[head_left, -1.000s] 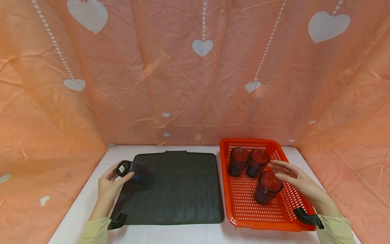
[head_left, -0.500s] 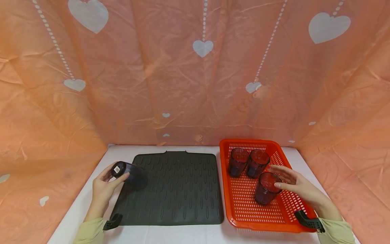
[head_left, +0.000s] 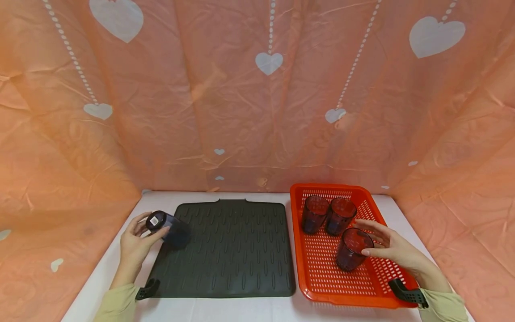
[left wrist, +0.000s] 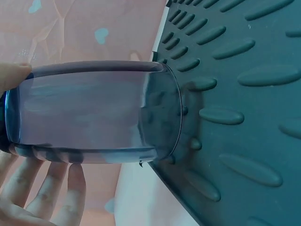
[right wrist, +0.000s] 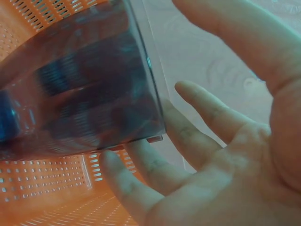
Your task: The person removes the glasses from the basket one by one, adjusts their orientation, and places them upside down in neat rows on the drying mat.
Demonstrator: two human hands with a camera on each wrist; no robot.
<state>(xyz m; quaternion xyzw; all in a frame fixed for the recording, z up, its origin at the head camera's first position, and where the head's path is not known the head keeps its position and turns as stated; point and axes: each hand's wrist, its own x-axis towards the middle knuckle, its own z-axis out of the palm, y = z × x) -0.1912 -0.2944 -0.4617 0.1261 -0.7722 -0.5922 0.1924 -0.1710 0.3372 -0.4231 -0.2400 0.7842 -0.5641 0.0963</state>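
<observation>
My left hand (head_left: 134,243) grips a dark blue-tinted drinking glass (head_left: 170,227) near its base, thumb on one side and fingers on the other. The glass is upside down, its sticker-marked base up and its mouth at the left part of the black ribbed mat (left wrist: 263,127); whether the rim touches cannot be told. On the right, a second drinking glass (head_left: 352,255) stands mouth up in the orange basket (head_left: 307,293). Beside its rim is my right hand (head_left: 396,248), loosely spread around it. In the right wrist view the thumb is apart from this glass (right wrist: 94,84).
Two more glasses, one at the left (head_left: 315,217) and another glass (head_left: 341,217) beside it, stand mouth up at the back of the basket. A white table (head_left: 237,311) lies under everything. An orange curtain (head_left: 241,134) with hearts encloses the back and sides.
My left hand has moved slightly left with its glass over the mat's left edge. My right hand has come a little lower beside the front glass, which stays in place.
</observation>
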